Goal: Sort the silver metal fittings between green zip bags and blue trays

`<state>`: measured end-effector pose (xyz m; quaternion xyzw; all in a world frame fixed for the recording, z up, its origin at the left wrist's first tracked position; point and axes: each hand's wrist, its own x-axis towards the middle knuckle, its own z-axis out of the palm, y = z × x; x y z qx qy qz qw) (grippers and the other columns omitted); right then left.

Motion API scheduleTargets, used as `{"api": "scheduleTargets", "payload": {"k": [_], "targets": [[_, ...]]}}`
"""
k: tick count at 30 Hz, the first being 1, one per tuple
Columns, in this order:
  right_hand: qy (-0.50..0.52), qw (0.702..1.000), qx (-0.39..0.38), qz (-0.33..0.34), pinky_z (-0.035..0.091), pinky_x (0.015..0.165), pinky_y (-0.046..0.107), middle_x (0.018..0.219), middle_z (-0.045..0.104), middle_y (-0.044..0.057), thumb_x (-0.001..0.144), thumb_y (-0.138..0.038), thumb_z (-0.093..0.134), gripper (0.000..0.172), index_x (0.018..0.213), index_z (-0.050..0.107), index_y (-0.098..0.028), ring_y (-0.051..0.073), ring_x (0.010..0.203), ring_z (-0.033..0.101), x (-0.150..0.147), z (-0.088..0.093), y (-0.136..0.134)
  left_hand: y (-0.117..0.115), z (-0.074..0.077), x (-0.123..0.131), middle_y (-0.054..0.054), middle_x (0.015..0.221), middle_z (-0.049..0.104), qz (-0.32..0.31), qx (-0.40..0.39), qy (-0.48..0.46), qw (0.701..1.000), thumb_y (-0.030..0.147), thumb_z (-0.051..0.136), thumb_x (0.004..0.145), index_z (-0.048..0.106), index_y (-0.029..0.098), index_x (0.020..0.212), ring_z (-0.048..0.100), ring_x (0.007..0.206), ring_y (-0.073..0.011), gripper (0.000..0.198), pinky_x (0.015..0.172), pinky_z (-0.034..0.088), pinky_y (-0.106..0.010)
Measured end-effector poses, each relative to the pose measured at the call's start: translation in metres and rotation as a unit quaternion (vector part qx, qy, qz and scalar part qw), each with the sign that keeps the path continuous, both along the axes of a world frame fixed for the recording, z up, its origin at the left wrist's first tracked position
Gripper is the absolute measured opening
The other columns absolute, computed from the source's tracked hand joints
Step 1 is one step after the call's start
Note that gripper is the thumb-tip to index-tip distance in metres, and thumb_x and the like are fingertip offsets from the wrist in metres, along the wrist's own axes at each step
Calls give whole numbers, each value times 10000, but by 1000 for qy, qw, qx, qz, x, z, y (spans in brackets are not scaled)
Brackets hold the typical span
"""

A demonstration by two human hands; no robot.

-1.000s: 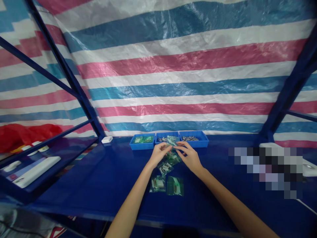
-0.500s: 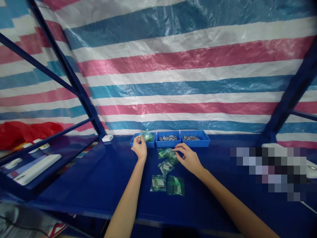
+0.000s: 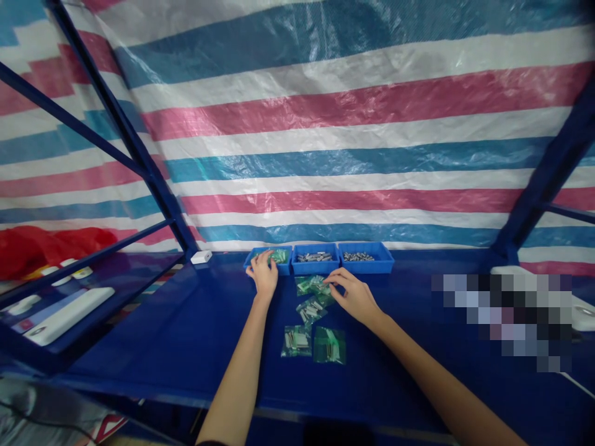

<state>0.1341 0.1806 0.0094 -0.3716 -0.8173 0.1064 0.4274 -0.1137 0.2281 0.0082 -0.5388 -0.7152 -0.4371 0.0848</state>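
My left hand (image 3: 263, 274) is at the front of the left blue bin (image 3: 250, 270), its fingers apart over the rim. Inside that bin lie green-tinted plastic bags (image 3: 279, 256), partly hidden by the hand. My right hand (image 3: 352, 293) pinches the edge of a small green-tinted plastic bag (image 3: 317, 284) at the top of a loose column on the table. Just below it, another bag (image 3: 311, 310) holds short metal pins. Nearer to me two more bags lie side by side, a left one (image 3: 296, 341) and a right one (image 3: 330, 346), each with slim pieces inside.
The middle blue bin (image 3: 316, 268) holds longer metal pins, and the right blue bin (image 3: 372, 267) holds shorter ones. A white adapter (image 3: 201, 257) sits at the back left of the blue table (image 3: 195, 341). Blue frame posts stand at both sides, before a striped tarp (image 3: 344, 142).
The plastic bag that my left hand held up over the left bin now lies lower inside it, and the fingers have spread. My right hand stays at the same bag.
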Motion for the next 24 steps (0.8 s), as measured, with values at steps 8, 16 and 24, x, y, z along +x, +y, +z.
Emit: {"api": "scheduleTargets", "payload": {"k": [8,16,24], "targets": [[-24,999,5,-38,447,560,210,971,614,5,805,-195,477,217,919,644,-271,140,844,591,1,1,2,-11,12,11,-104,1037,584,30,16,131,991,298,447,843,665,196,886,480,1014,-268,245,944,249,-451],[-47,998,-19,-44,452,607,223,978,603,0,808,-206,490,213,959,625,-270,143,896,560,3,-1,4,-6,6,9,-120,1283,476,13,-40,140,989,305,431,850,484,158,1216,378,1189,-272,398,977,254,-462],[-48,998,-30,-40,443,625,229,993,600,9,821,-218,479,209,965,622,-268,147,926,552,3,0,4,-5,3,4,-99,1291,471,-6,-76,129,989,306,398,869,491,194,1188,359,1215,-259,351,993,244,-467]]}}
